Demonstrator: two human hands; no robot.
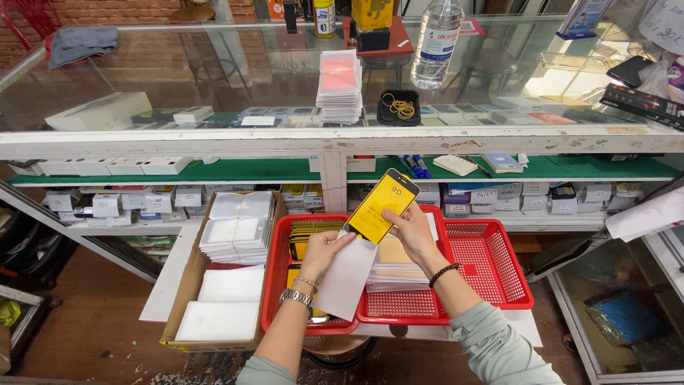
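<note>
My right hand (412, 232) pinches a yellow, black-edged screen protector (382, 205) by its lower right edge and holds it tilted above two red baskets. My left hand (325, 251) grips a white paper sleeve (347, 278) whose top sits just under the protector's lower end. The left red basket (274, 285) holds more yellow protectors. In the right red basket (499, 274) lies a stack of flat packets (394, 271). A watch is on my left wrist, and my right wrist carries a dark bead bracelet.
A cardboard box (187, 285) of white sleeves stands to the left of the baskets. Behind is a glass counter (214, 78) with a stack of packets (339, 89), a clear bottle (436, 43) and a black dish of rubber bands (399, 107). Shelves of small boxes run below it.
</note>
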